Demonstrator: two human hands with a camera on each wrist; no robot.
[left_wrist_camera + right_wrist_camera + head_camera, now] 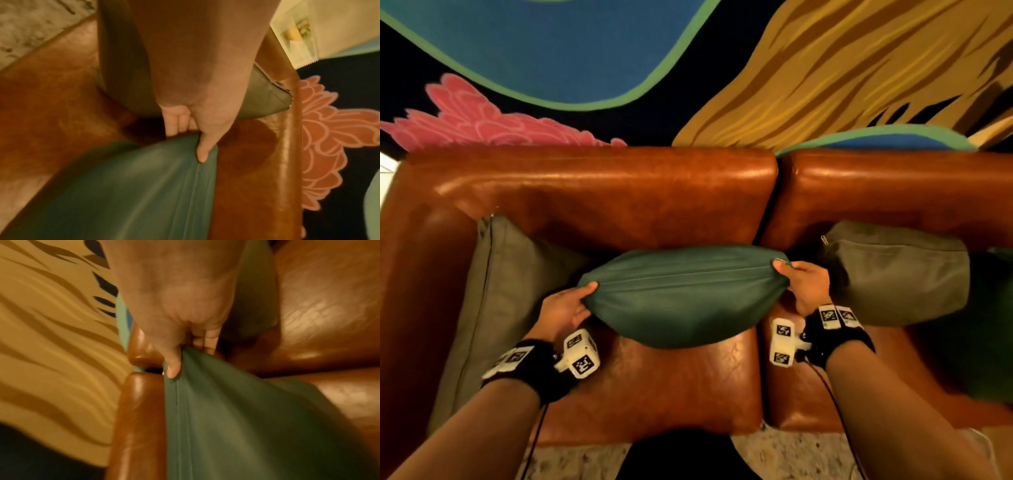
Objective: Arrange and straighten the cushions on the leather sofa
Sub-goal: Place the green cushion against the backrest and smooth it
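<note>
A teal-green cushion (681, 294) hangs lengthwise above the brown leather sofa (654, 383), held up in front of the backrest. My left hand (571, 305) grips its left corner, thumb on top and fingers underneath; the left wrist view shows that hand (191, 129) pinching the cushion (133, 191) at the seam. My right hand (801, 281) grips the right corner, seen in the right wrist view as the hand (185, 353) pinching the cushion (236, 418) near a zip pull. A grey-olive cushion (510, 294) leans at the sofa's left arm, another olive cushion (897, 274) lies at right.
The sofa's backrest (602, 192) is split into two sections with a gap near the middle. A dark green cushion (983, 325) sits at the far right edge. A mural wall (825, 68) rises behind. Speckled floor (791, 455) runs along the sofa front.
</note>
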